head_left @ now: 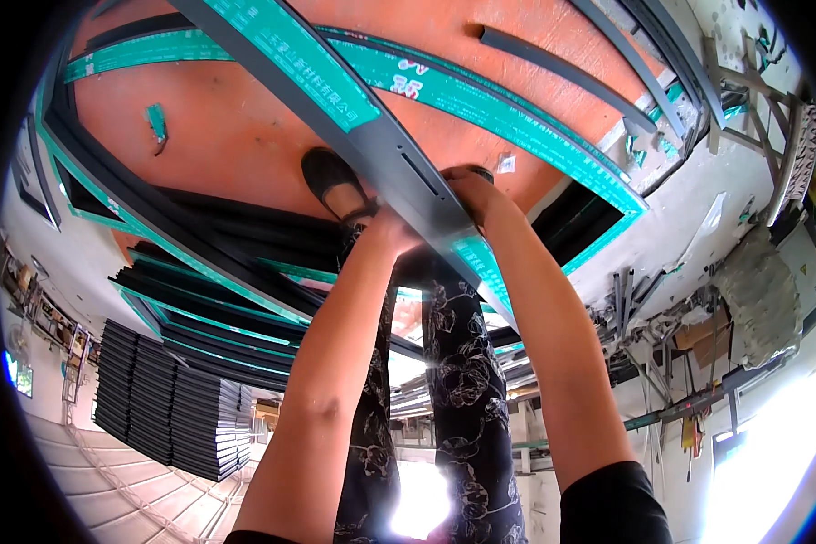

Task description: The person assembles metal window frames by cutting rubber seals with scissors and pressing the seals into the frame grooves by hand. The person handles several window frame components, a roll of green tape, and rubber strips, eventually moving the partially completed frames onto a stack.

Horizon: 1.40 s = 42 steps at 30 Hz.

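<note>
A long dark grey profile bar (385, 150) with strips of green protective film slants across the view from the upper left to between my forearms. It has a narrow slot in its face. Fingers of my left hand (393, 230) go out of sight at the bar's left edge as they grip it. On the opposite edge, a little farther along, my right hand (477, 195) is closed round the bar near the slot. Beneath lies a large frame (517, 120) of grey profiles covered in green film.
Orange flooring (236, 118) lies under the frame, with my black shoe (325, 172) on it. A stack of dark profiles (154, 399) stands at the left. Loose grey strips (562, 72) lie at the upper right. A cardboard box (705, 340) and clutter are at the right.
</note>
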Each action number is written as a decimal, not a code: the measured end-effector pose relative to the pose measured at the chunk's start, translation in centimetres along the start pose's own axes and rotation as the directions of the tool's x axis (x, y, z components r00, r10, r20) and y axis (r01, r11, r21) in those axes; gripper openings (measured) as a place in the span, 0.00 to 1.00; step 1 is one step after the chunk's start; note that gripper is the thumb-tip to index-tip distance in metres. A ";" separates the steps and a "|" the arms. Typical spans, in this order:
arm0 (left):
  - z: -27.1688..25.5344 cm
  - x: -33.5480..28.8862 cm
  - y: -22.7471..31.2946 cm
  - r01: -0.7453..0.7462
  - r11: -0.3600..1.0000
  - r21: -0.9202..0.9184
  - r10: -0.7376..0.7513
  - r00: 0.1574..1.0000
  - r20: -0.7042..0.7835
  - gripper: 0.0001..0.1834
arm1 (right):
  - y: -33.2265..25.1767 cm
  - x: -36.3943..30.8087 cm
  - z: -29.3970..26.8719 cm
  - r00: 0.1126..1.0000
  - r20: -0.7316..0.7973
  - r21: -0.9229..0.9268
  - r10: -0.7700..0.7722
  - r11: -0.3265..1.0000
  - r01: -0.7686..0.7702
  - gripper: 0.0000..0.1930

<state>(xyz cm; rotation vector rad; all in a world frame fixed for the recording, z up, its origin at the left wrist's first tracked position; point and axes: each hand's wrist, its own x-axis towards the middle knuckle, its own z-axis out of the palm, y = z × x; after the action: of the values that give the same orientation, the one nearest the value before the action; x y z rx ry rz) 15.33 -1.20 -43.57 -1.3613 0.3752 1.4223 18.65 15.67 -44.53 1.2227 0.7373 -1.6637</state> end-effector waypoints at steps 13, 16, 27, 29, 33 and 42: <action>1.3 -10.0 -2.8 -0.142 0.971 0.192 0.170 0.976 -0.138 0.13 | 2.0 -8.2 -0.5 0.824 -0.421 -0.379 -0.378 0.899 0.218 0.22; 2.6 -13.5 -6.0 -0.198 0.947 0.253 0.241 0.958 -0.154 0.17 | 0.9 -16.7 3.4 0.598 -0.405 -0.697 -0.692 0.657 0.287 0.13; 6.4 -15.8 -8.6 -0.183 0.862 0.473 0.277 0.951 -0.138 0.27 | 1.6 -19.3 0.3 0.521 -0.064 -0.812 -0.851 0.347 0.468 0.26; 3.3 -13.0 -5.9 -0.221 0.852 0.475 0.389 0.874 -0.290 0.27 | -0.2 -16.5 -2.7 0.531 -0.095 -0.889 -0.842 0.312 0.335 0.28; 3.9 -4.7 -3.3 -0.093 0.986 0.135 0.108 0.988 -0.113 0.25 | -0.7 -9.1 -6.5 0.705 -0.039 -0.783 -0.708 0.461 0.419 0.26; 0.4 -1.0 -1.5 -0.156 0.981 0.114 0.152 0.987 0.045 0.18 | 0.2 -3.4 -2.7 0.849 0.052 -0.732 -0.526 0.558 0.391 0.12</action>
<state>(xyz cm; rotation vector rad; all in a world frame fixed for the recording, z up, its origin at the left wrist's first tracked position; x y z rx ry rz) 16.14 -0.81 -41.99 -1.2320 0.5420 1.5252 20.24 18.94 -42.24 0.6023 1.7656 -1.4013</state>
